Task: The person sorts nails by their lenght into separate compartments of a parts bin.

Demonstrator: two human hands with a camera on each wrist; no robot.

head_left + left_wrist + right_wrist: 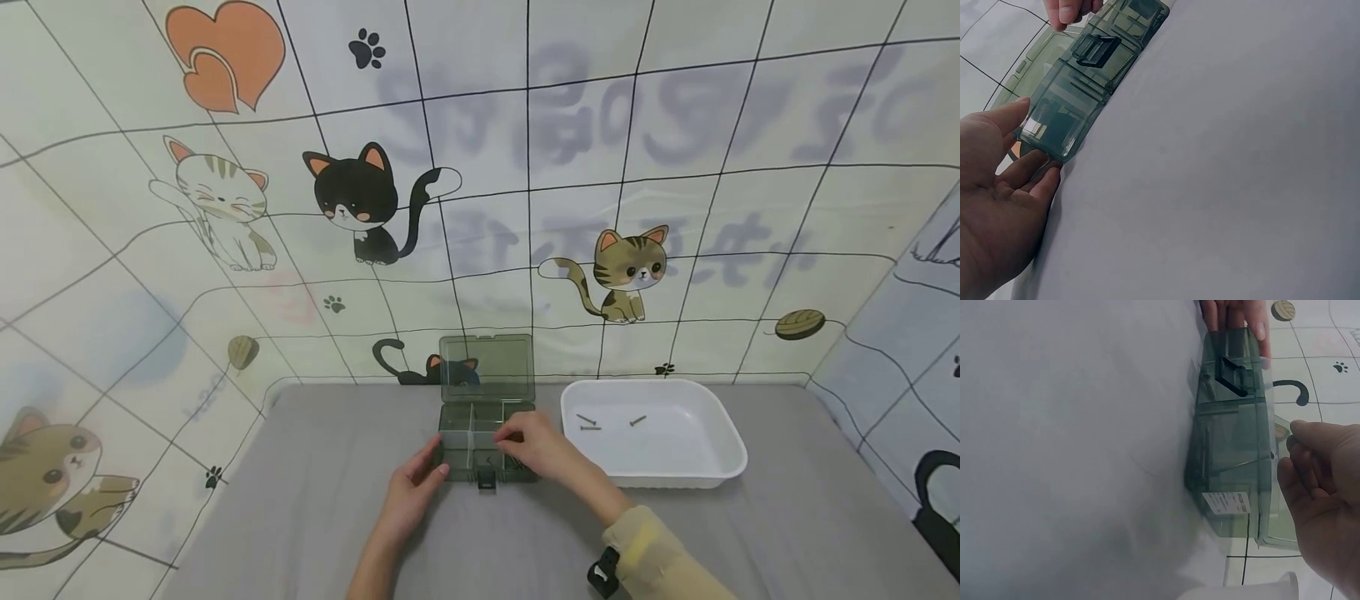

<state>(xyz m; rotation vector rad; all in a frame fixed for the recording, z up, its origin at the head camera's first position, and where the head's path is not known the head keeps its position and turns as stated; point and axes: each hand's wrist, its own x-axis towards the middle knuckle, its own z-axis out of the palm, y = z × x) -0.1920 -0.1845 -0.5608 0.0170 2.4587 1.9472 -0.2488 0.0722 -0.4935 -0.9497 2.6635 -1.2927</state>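
Note:
A green see-through compartment box [454, 462] stands on the grey cloth, its lid [487, 368] raised at the back. My left hand [412, 487] holds the box's left end, thumb near the front corner; the left wrist view shows the other fingers low on its side. Over the right half of the box is my right hand [536, 442], thumb and fingertips close together. Whether they pinch something small is unclear. A pale translucent strip [471, 438] crosses the compartments near those fingertips. Small dark pieces [513, 465] lie in the right front compartment, partly covered by the hand.
To the right of the box stands a white tray [675, 450] with 3 screws [590, 428] in it. A dark latch [487, 477] hangs at the box's front. Behind the table hangs a cat-patterned cloth [480, 208].

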